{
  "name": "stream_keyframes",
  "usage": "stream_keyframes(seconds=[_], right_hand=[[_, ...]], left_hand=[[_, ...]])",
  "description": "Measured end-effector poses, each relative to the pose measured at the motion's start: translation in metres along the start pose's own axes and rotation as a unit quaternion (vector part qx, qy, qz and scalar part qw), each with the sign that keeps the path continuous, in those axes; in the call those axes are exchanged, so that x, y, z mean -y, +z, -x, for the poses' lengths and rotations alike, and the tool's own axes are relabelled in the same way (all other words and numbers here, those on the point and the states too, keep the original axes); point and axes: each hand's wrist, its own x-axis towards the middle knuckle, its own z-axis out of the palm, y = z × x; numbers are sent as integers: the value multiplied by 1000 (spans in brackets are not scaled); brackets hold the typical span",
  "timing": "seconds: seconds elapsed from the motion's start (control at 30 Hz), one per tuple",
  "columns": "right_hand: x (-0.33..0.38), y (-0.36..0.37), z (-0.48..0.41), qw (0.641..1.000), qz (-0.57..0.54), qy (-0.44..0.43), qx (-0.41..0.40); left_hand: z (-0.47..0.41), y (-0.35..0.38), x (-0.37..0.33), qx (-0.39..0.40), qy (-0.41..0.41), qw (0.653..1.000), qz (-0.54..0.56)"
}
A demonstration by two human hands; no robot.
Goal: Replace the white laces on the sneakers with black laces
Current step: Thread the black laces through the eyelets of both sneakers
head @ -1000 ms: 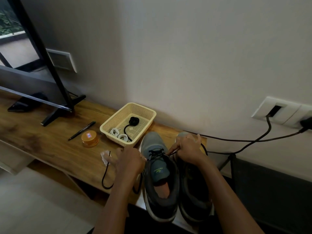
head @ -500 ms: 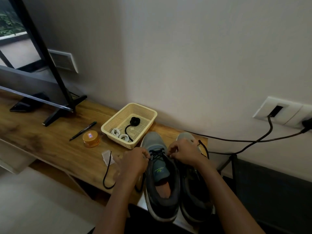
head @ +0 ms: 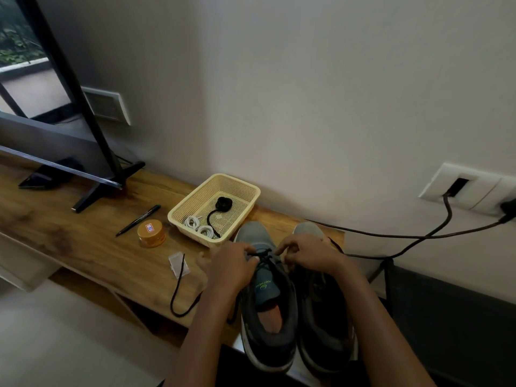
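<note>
Two grey sneakers stand side by side at the wooden table's right end, the left sneaker (head: 265, 308) and the right sneaker (head: 321, 325). A black lace (head: 264, 255) crosses the left sneaker's lower eyelets. My left hand (head: 233, 265) pinches one end of it at the shoe's left side; the loose length (head: 180, 277) trails left and loops over the table's front edge. My right hand (head: 307, 254) pinches the other end, which runs off past the right shoe's toe. A cream basket (head: 251, 191) behind the shoes holds two coiled white laces (head: 199, 226) and a rolled black lace (head: 223, 203).
An orange round tin (head: 151, 234), a black pen (head: 138, 220) and a small clear packet (head: 178, 265) lie left of the shoes. A TV stand leg (head: 106, 185) stands further left. Black cables (head: 418, 236) run from the wall socket (head: 469, 188) at right.
Both hands have drawn in toward the left sneaker's lower eyelets, the left hand moving right and up. The lace loop on the table shifted slightly.
</note>
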Motion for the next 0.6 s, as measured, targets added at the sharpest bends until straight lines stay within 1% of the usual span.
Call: stream_keyframes(seconds=[0.03,0.1,0.13,0.2,0.27,0.33,0.4,0.5,0.6], right_hand=[[1,-5,2,999,-45,-11,-7],[4,-15,7,992,-101,-33,-61],[6,-20,10,986,-132,-44,-88],[12,-30,19,967,-208,-68,-129],[20,-39,29,949,-252,-87,-171],[29,-48,40,926,-299,-111,-203],[40,-58,53,897,-354,-137,-226],[54,-71,71,863,-395,-186,-254],[67,-81,93,833,-427,-235,-262]], left_hand=[[0,-1,-5,-4,16,1000,24],[0,-2,-17,-19,59,994,85],[0,-4,-24,-25,81,992,99],[5,-9,-39,-42,115,987,106],[11,-15,-54,-36,143,974,172],[17,-23,-65,-31,173,944,279],[27,-33,-75,-16,192,912,362],[45,-49,-88,-26,236,875,422],[65,-66,-101,-52,272,848,452]])
